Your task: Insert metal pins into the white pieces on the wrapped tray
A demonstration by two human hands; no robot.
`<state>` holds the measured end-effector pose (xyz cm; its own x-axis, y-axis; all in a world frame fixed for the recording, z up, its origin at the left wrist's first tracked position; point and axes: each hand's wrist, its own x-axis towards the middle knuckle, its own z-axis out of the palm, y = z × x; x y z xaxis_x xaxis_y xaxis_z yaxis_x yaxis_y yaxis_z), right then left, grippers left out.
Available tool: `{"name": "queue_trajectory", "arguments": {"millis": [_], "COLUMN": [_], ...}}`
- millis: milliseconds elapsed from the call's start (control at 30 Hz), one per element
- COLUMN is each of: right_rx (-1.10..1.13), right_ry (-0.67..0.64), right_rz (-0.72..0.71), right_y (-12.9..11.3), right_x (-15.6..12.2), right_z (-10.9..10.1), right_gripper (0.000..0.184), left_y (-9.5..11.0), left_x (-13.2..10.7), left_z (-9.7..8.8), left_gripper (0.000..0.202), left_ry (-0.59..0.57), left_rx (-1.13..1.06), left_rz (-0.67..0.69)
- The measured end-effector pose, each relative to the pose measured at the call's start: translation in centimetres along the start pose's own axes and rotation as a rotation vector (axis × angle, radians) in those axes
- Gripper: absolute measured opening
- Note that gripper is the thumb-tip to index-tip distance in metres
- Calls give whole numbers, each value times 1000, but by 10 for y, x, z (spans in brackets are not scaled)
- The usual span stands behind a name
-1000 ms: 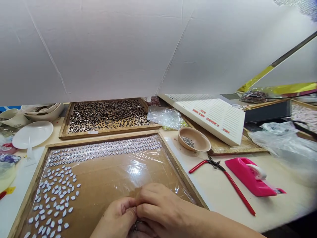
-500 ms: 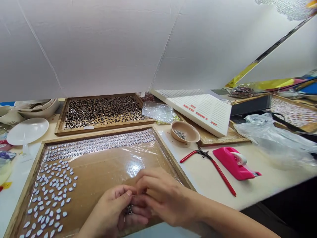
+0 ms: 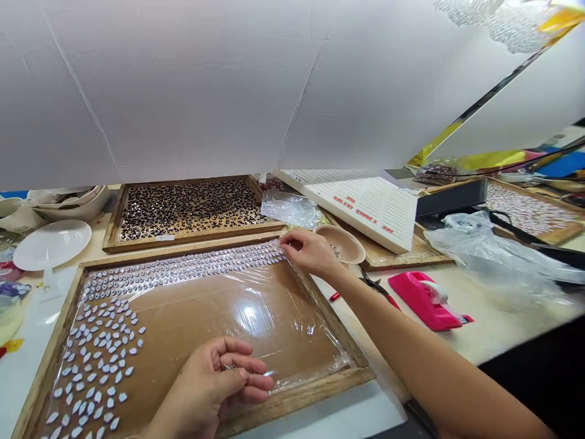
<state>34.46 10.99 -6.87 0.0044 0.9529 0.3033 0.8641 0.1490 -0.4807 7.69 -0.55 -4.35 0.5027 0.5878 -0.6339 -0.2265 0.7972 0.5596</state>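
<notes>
My left hand (image 3: pixel 226 378) is palm up over the near part of a wood-framed tray (image 3: pixel 315 393), its fingers loosely curled around a few small silver metal pieces (image 3: pixel 229 367). At the tray's far right corner, my right hand (image 3: pixel 311 250) pinches with thumb and forefinger at the end of the rows of pale pieces (image 3: pixel 183 268). What lies between those fingertips is too small to make out. Clear film covers the tray's brown board. Loose pale drop-shaped pieces (image 3: pixel 123 397) lie scattered over its left side.
Beyond stands another tray (image 3: pixel 192 236) of dark pieces. To the right are a small bowl (image 3: pixel 350 250), red-handled pliers (image 3: pixel 375 284), a pink tape dispenser (image 3: pixel 415 302), a white slab with red writing (image 3: pixel 365 210) and a plastic bag (image 3: pixel 493 256). A white plate (image 3: pixel 55 244) lies left.
My right hand has left my left hand and reached forward to the tray's far right corner. The left hand stays near the front, its palm now uncovered. The view has shifted slightly.
</notes>
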Motion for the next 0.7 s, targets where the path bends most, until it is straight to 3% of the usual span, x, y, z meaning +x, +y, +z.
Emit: {"name": "queue_trajectory", "arguments": {"millis": [233,700], "right_rx": [-66,-110], "right_ry": [60,34], "right_rz": [-96,-125], "right_y": [17,14], "right_x": [1,2], "right_z": [19,21], "right_gripper": [11,13], "left_y": [-1,-3], "left_x": [3,6], "left_z": [-1,-4], "left_gripper": [25,27], "left_ry": [14,5], "left_rx": [3,25], "left_rz": [-27,-16]}}
